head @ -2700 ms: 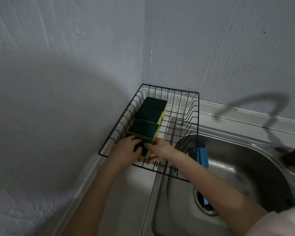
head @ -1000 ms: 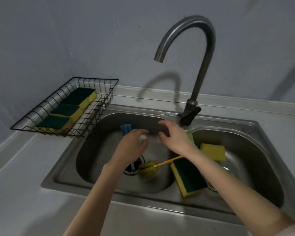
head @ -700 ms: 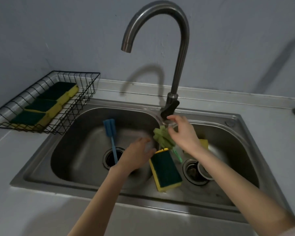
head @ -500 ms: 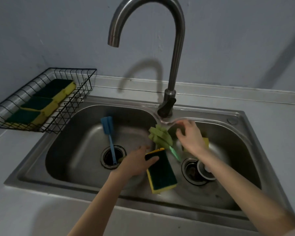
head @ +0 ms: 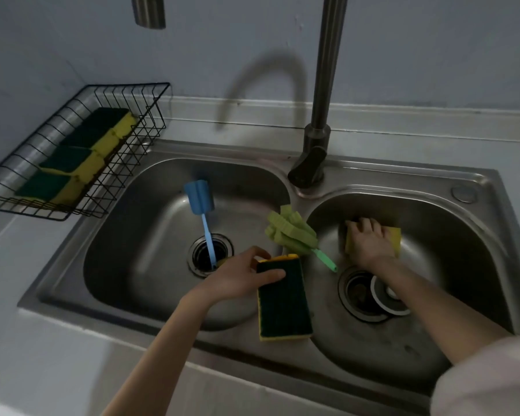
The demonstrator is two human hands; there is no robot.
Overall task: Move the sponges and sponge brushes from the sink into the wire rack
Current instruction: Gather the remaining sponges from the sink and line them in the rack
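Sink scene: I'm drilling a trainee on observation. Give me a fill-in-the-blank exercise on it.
1. The left hand grips a sponge lying over the divider, ____ side up.
2. The blue sponge brush lies in the ____ basin.
3. The right hand is on a ____ sponge.

Missing: green; left; yellow

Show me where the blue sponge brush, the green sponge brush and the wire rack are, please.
blue sponge brush (head: 199, 198): head view, on its blue foam head.
green sponge brush (head: 291, 231): head view, on its green foam strips.
wire rack (head: 126, 163): head view, on its right wire wall.
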